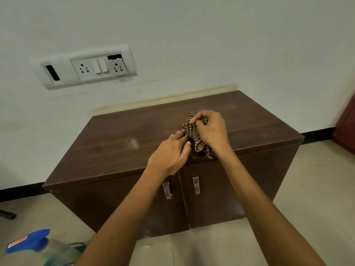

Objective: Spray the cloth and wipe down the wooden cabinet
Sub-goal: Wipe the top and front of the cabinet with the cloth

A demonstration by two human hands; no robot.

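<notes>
The brown wooden cabinet [124, 135] stands on a tiled floor [317, 198] against a white wall [192, 35]. Above its top, near the front edge, the right hand [211, 129] grips the checked cloth [194, 135]. The left hand [167, 156], fingers nearly straight, touches it. A spray bottle [38, 246] sits left of the cabinet.

A single head-worn camera looks forward and steeply down from above the person's own forearms, facing the wall [192, 35] behind the cabinet [119, 143]. It sits close (within arm's reach), so the cabinet top fills the middle, with the left hand [169, 154] and right hand [211, 129] at the cloth [194, 133] just right of centre. The wide lens bows the edges; a blurred bottle [38, 244], probably nearest the lens, occupies the lower left corner.
</notes>
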